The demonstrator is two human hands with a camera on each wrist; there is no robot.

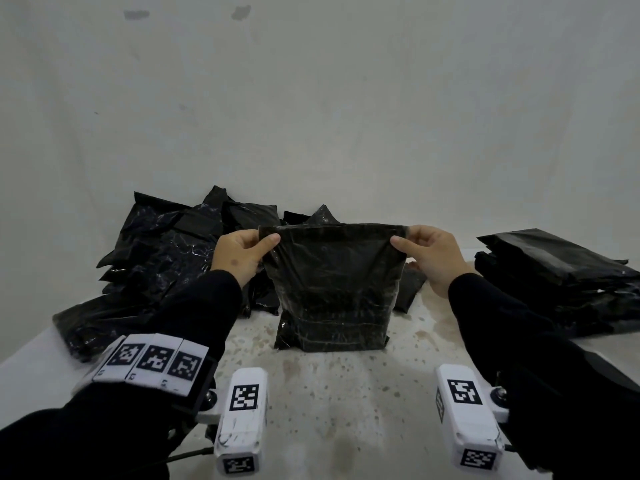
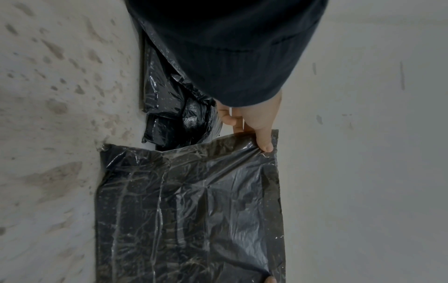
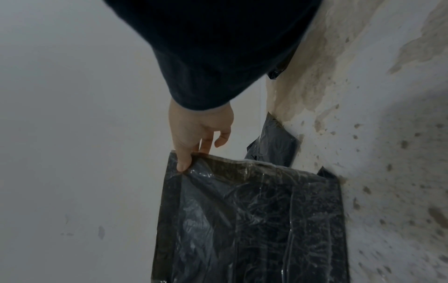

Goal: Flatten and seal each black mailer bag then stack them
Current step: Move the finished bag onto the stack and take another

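A black mailer bag (image 1: pixel 332 289) stands upright in the middle of the table, its bottom edge resting on the surface. My left hand (image 1: pixel 242 251) pinches its top left corner and my right hand (image 1: pixel 426 252) pinches its top right corner, stretching the top edge between them. In the left wrist view the thumb (image 2: pixel 264 141) presses the corner of the bag (image 2: pixel 189 210). The right wrist view shows my right hand (image 3: pixel 194 137) with its thumb on the bag (image 3: pixel 254 220) corner.
A loose heap of crumpled black mailer bags (image 1: pixel 162 258) lies at the back left. A neat stack of flattened bags (image 1: pixel 561 282) sits at the right. The speckled white table (image 1: pixel 332 393) backs onto a pale wall (image 1: pixel 311 98).
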